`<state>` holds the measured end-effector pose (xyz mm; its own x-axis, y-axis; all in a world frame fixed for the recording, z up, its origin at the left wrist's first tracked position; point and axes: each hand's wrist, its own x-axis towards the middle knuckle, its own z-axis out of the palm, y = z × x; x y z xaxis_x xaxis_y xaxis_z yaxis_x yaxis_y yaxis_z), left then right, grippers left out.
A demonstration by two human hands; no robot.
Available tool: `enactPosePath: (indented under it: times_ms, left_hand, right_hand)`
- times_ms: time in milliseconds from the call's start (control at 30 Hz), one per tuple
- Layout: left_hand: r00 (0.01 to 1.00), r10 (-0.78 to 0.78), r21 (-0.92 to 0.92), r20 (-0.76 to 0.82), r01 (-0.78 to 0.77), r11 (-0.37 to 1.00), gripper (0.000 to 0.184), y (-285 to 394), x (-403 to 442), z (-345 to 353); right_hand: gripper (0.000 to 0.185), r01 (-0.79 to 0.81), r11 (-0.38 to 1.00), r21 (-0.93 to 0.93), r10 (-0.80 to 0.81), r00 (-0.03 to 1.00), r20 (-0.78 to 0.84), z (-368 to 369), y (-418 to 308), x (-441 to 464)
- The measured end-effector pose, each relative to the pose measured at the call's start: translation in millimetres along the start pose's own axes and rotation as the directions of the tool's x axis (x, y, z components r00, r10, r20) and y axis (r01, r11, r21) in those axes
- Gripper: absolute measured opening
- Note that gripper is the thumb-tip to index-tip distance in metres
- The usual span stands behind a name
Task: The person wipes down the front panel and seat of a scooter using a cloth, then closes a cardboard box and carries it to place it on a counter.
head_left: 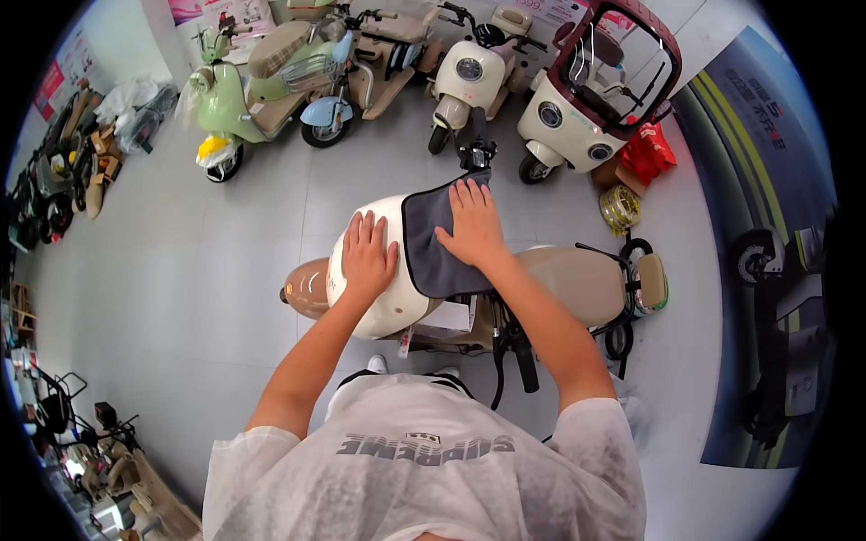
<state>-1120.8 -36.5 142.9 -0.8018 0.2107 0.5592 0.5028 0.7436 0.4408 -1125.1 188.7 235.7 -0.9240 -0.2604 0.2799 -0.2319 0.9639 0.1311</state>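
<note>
Two flat hands on a scooter's front, a grey cloth under the right

From my remote seat, I look down on a scooter (383,316), my landmark for everything here. On top of its cream front panel (410,311) lies a grey cloth (428,239) with dark edging, reaching back toward the seat (573,287).

My right hand (471,224) is wide and flat on the cloth, pressing rather than gripping. My left hand (365,259) rests on the bare panel ahead of the cloth, fingers a little spread, holding nothing.

I judge the step in hand to be smoothing the cloth or wiping with it; I cannot tell which. Either way, the next move calls for a flat right palm and a steadying left.

As for containers, a white box (451,320) sits between the scooter's front panel and seat, partly covered, contents hidden. Beyond the scooter's seat end, on its far side, a red bag (648,151) is by a cardboard box (610,177); I cannot see inside either. Past the scooter's far side, a wire basket (305,77) shows among parked bikes (327,113).
</note>
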Motion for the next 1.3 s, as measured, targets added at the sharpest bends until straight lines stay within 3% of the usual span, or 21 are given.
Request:
enactPosePath:
  times_ms: [200,267,400,567,667,733,767,833,900,967,1100,1167,1300]
  left_hand:
    - [1.0,-0.019,-0.021,0.006,0.019,1.0,0.05,-1,2,1]
    - [1.0,-0.023,-0.029,0.0,0.023,0.999,0.05,0,3,0]
    - [1.0,-0.029,-0.023,-0.005,0.029,0.999,0.05,-2,4,0]
    - [0.999,-0.039,-0.049,-0.001,0.039,0.998,0.051,-3,3,1]
    - [0.999,-0.036,-0.06,-0.001,0.036,0.998,0.051,-4,4,2]
    - [1.0,-0.03,-0.066,-0.005,0.029,0.997,0.051,-6,5,3]
    - [0.999,-0.036,-0.07,-0.002,0.036,0.997,0.051,-6,5,4]
    - [0.999,-0.042,-0.075,-0.001,0.041,0.996,0.051,-6,4,5]
    - [0.999,-0.038,-0.081,-0.002,0.037,0.996,0.052,-7,6,5]
    - [0.999,-0.037,-0.081,-0.003,0.037,0.996,0.052,-7,9,4]
    - [1.0,-0.031,-0.08,-0.002,0.03,0.996,0.052,-9,12,7]
    - [1.0,-0.026,-0.082,-0.001,0.025,0.996,0.052,-10,13,8]
    - [1.0,-0.019,-0.084,-0.003,0.019,0.996,0.051,-8,16,9]
  right_hand:
    - [0.06,0.086,0.996,0.03,-0.089,0.991,0.102,7,3,18]
    - [0.048,0.235,0.97,0.066,-0.238,0.971,0.038,3,1,10]
    - [0.034,0.4,0.91,0.112,-0.409,0.91,0.072,-12,-11,-16]
    - [0.031,0.496,0.855,0.152,-0.516,0.839,0.169,-25,-6,-36]
    - [0.041,0.475,0.856,0.202,-0.509,0.841,0.183,-30,1,-42]
    - [0.061,0.232,0.952,0.199,-0.25,0.966,0.07,-34,2,-42]
    - [0.061,0.23,0.953,0.197,-0.248,0.966,0.07,-31,4,-41]
    - [0.08,-0.049,0.967,0.249,0.04,0.998,0.044,-21,11,-39]
    - [0.086,-0.067,0.967,0.244,0.062,0.998,0.027,-16,12,-31]
    - [0.088,-0.241,0.908,0.342,0.223,0.971,0.091,-13,6,-21]
    - [0.094,-0.324,0.9,0.291,0.338,0.941,0.003,1,-2,-6]
    - [0.096,-0.509,0.786,0.35,0.5,0.857,0.123,-9,-9,0]
    - [0.096,-0.494,0.826,0.273,0.503,0.863,0.039,-5,-9,-3]
